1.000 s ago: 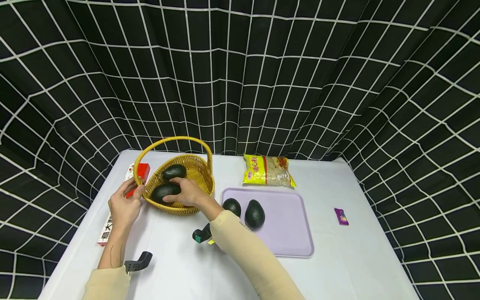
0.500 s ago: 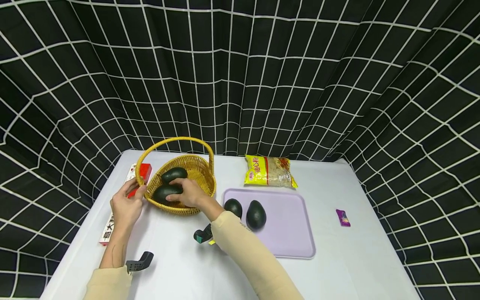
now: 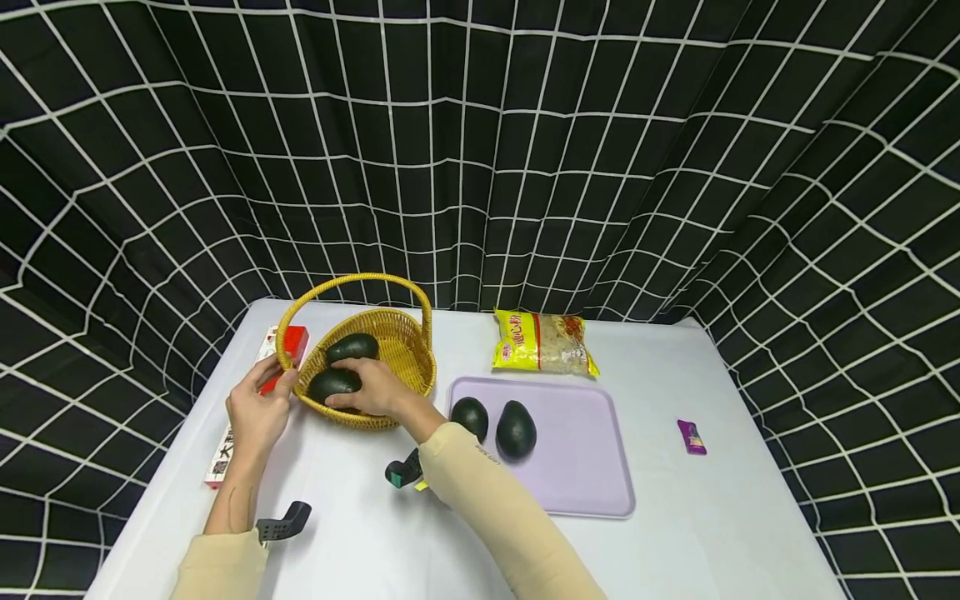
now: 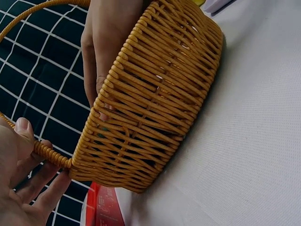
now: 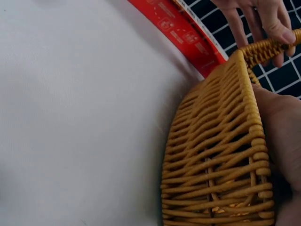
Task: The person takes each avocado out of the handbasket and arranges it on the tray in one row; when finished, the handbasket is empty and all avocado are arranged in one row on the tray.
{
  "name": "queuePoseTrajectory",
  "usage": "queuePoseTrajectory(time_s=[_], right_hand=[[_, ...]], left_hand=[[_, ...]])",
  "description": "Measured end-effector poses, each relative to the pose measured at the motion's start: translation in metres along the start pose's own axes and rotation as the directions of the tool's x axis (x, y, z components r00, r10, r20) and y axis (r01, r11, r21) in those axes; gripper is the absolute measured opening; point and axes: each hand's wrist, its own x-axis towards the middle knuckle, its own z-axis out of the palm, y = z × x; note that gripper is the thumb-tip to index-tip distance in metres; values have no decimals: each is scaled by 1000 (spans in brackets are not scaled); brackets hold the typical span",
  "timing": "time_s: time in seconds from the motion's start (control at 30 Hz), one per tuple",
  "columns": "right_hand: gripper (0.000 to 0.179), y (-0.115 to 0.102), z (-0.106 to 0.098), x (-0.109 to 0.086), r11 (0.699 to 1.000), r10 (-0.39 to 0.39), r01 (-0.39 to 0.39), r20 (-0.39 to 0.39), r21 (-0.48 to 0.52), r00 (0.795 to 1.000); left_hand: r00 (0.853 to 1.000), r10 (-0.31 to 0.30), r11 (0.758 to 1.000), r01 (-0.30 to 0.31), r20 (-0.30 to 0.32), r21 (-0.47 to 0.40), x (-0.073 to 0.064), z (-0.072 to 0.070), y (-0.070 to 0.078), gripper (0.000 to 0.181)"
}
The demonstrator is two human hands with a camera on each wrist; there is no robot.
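A yellow wicker basket [image 3: 402, 360] with a tall arched handle stands at the back left of the table. Where the handle meets the rim, my left hand [image 3: 257, 410] pinches it between thumb and fingers; the left wrist view shows this handle base [image 4: 52, 155] close up. Inside the basket, my right hand [image 3: 381, 392] grips a dark green avocado [image 3: 333, 385], thumb in front and fingers behind. A second avocado [image 3: 352, 347] lies behind it in the basket. From the right wrist, the wicker wall [image 5: 216, 155] hides the fingertips and the fruit.
Right of the basket, a lilac tray [image 3: 577, 450] bears two avocados [image 3: 515, 431], [image 3: 470, 417] partly behind the right sleeve. A yellow pasta bag [image 3: 546, 342] lies behind it. A small purple packet [image 3: 692, 437] is far right. Beside the left hand lies a red-and-white box [image 3: 222, 458].
The head view has shifted slightly, so everything sits a little further right. Both hands keep their holds on the handle and the avocado, with hardly any movement.
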Motion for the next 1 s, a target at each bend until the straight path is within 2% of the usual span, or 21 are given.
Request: queuePoseTrajectory(time_s=[0.4, 0.6, 1.0], right_hand=[[61, 6, -3, -7, 998, 27, -26, -17, 59, 999], [62, 10, -13, -16, 998, 11, -9, -27, 61, 1000], [62, 18, -36, -43, 993, 1, 10, -92, 121, 996]], left_hand=[[1000, -3, 1000, 3, -13, 21, 0, 2, 1, 37], [999, 23, 1000, -23, -21, 11, 1, 3, -1, 35], [999, 16, 1000, -16, -34, 6, 0, 4, 2, 35]])
